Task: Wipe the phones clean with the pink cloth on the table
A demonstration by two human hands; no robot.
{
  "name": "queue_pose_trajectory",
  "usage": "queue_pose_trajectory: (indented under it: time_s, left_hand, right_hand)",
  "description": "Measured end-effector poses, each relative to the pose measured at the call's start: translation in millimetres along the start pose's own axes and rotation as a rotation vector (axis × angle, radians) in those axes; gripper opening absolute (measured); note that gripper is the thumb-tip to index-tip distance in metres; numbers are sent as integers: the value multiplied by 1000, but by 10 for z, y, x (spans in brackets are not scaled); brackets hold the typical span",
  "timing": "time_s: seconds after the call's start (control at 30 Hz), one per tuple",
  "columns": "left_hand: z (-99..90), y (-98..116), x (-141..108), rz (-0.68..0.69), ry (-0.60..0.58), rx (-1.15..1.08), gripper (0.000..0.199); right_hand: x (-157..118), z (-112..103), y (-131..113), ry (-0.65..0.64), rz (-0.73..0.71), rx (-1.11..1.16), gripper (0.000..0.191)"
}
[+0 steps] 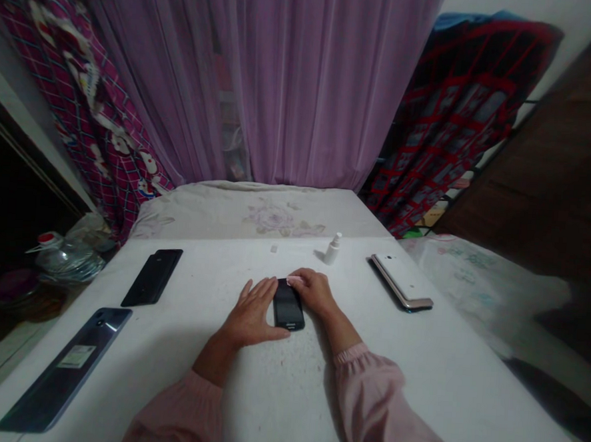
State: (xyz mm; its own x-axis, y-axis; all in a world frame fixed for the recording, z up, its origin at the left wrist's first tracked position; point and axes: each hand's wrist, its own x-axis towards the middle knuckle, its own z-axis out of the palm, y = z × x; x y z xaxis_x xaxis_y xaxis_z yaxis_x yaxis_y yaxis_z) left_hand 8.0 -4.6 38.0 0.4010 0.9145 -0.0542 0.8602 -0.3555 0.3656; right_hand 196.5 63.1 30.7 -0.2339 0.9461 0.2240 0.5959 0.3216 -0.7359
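A small black smartphone (pixel 289 308) lies flat on the white table, its dark screen facing up. My left hand (pixel 254 314) rests against the phone's left side, fingers stretched out and the thumb reaching along its near edge. At the far right corner of the phone, my right hand (pixel 314 290) has its fingers closed on a small pinkish-white cloth (pixel 296 280), which touches the screen. Most of that cloth is hidden under the fingers. Beyond the right hand stands a small white spray bottle (pixel 332 249), upright.
To the left lie a black phone (pixel 152 277) and a larger blue-grey phone (pixel 69 370) with a label. A stack of phones with a white one (pixel 403 277) on top sits at the right. A small pale piece (pixel 274 249) lies farther back. Purple curtains (pixel 304 81) hang behind the table.
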Motion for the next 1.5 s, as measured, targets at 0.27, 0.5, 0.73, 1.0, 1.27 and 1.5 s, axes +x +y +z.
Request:
queue_pose_trajectory:
  time_s: [0.27,0.5,0.73,1.0,1.27,1.5]
  left_hand:
    - [-55,-163,-11,28,40,-114,85]
    - [-108,-182,-24,-11,80,-161,53]
    - [40,107,31,-78,224,-68,60]
    - [75,-11,56,-40,215,-92,58]
    - [96,-24,56,-31,218,-78,57]
    - [93,-2,52,-33,223,-68,54]
  right_hand:
    - [-130,-68,133,134,49,-64,20]
    - [-414,-158,121,151,44,-68,22]
    - [-465,-147,138,88,-119,30,15]
    - [-240,-165,118,-49,-126,52,14]
    - [-43,-82,83,-45,-87,-72,16]
    - [-36,-90,73,-58,-83,-90,14]
